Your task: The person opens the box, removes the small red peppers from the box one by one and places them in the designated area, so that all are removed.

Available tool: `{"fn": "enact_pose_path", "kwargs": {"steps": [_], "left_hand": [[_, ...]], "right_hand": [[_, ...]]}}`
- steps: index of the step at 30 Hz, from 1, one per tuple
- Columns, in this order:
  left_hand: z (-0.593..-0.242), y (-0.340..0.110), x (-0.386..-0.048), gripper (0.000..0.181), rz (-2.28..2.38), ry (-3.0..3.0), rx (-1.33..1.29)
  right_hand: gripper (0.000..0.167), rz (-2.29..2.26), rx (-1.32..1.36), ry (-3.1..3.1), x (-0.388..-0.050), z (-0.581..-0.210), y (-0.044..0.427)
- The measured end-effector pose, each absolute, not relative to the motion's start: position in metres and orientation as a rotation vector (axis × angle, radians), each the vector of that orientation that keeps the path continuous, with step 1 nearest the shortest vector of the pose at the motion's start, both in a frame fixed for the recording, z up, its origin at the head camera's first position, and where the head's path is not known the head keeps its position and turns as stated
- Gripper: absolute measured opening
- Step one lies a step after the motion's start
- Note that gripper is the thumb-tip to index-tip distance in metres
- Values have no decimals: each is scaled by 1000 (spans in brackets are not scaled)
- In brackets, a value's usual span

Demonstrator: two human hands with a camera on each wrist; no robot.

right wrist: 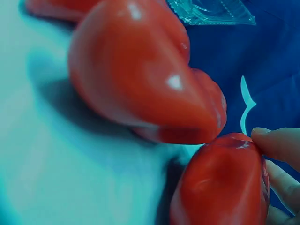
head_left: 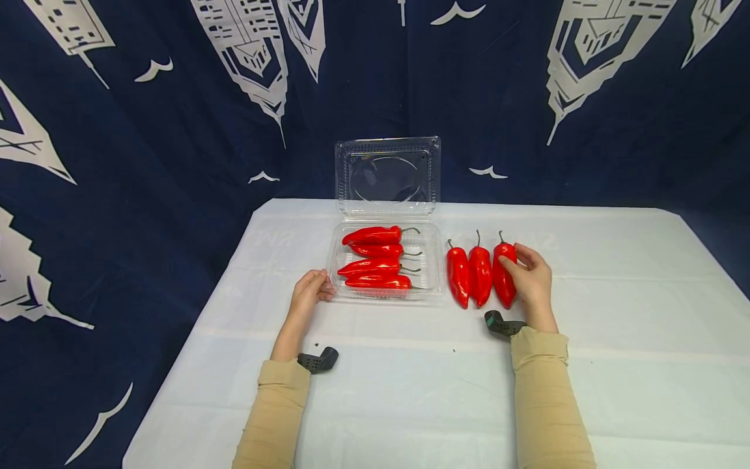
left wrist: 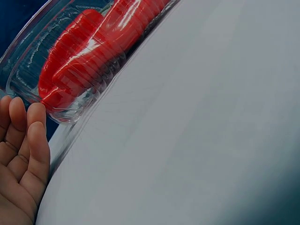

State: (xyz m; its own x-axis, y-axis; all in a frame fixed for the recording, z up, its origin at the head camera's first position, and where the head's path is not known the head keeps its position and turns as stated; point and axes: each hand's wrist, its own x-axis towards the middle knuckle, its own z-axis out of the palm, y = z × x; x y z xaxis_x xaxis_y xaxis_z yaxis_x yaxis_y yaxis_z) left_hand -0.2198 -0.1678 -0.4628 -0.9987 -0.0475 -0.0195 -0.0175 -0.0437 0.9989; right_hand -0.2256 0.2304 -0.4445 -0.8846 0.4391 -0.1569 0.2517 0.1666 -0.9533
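A clear plastic clamshell box stands with its lid raised, and several red chili peppers lie crosswise inside it. My left hand is at the left side of the box; in the left wrist view its fingers meet the box's corner, loosely bent and not wrapped round it. To the right of the box, three more red peppers lie side by side, stems pointing away. My right hand pinches the rightmost pepper between thumb and fingers, which the right wrist view also shows on that pepper.
The box's lid leans back near a dark blue curtain with white prints. A white cloth covers the table. The left and middle loose peppers lie between the box and my right hand.
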Motion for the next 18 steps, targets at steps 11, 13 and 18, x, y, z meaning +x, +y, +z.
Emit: {"fn": "enact_pose_path", "kwargs": {"steps": [11, 13, 18], "left_hand": [[-466, -168, -221, 21, -2233, -2154, 66], [-466, -168, -221, 21, -2231, -2153, 59], [-467, -168, -221, 21, -2232, -2148, 62]], "right_hand": [[54, 1810, -646, -2306, -225, -449, 230], [54, 1817, -650, -2317, -225, -449, 230], [53, 1809, -664, -2359, -224, -447, 230]]}}
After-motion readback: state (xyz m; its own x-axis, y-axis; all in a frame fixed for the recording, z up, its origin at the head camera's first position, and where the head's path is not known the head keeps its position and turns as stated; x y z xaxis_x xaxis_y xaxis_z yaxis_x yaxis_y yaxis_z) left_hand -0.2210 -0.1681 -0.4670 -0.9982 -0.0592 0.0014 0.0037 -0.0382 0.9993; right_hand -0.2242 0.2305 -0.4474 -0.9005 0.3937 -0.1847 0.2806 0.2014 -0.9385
